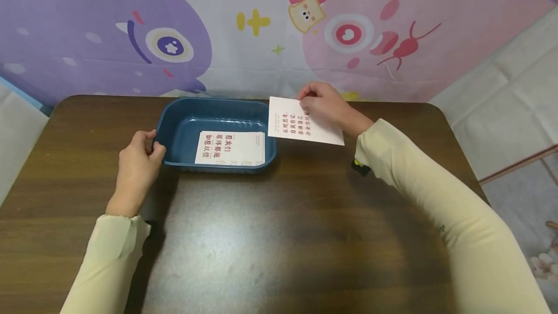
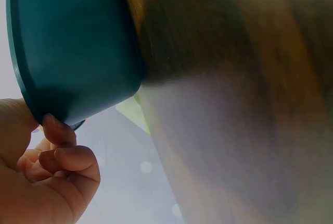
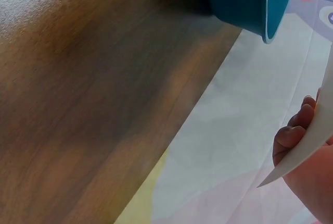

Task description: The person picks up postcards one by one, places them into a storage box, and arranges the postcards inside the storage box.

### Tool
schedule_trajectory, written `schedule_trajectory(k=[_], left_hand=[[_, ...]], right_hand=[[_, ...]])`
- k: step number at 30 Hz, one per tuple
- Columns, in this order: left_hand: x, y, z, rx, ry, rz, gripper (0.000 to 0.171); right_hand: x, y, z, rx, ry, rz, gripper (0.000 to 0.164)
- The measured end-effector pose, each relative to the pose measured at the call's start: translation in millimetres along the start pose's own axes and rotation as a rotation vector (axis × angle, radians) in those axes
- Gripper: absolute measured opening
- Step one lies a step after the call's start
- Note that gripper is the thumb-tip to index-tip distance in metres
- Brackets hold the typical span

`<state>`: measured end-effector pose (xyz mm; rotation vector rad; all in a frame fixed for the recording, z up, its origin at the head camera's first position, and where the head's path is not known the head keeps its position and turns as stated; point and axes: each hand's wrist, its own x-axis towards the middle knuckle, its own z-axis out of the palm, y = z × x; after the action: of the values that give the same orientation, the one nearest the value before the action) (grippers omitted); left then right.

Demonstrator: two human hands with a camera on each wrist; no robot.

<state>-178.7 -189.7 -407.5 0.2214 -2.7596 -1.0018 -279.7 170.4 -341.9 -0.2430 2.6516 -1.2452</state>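
Note:
A dark blue plastic basin [image 1: 174, 142] sits near the back edge of the table. Inside it lie white cards [image 1: 246, 147] printed with red Chinese characters. My left hand [image 1: 137, 166] pinches the basin's left rim between thumb and curled fingers, as the left wrist view also shows at the basin wall [image 2: 78, 47]. My right hand [image 1: 324, 105] pinches another white card [image 1: 289, 122] with red writing by its far edge. This card is held up just right of the basin, its left edge overlapping the rim in the head view. From the right wrist, the card [image 3: 307, 143] appears nearly edge-on and slightly bent.
The brown wooden table [image 1: 261, 236] stretches toward the front, with a bright glare patch near its middle. Behind it hangs a cloth [image 1: 244, 62] with purple and pink cartoon figures, close along the back edge. Pale wall panels [image 1: 514, 96] stand at the right.

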Motion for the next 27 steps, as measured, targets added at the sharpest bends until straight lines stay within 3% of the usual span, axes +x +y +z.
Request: schedule_trajectory(k=[27], left_hand=[[-0.2,1.7,-0.3,-0.012,0.016,0.012,0.041]], right_hand=[[6.3,-19.7,14.9,-0.015,-0.039,-0.035,0.022]])
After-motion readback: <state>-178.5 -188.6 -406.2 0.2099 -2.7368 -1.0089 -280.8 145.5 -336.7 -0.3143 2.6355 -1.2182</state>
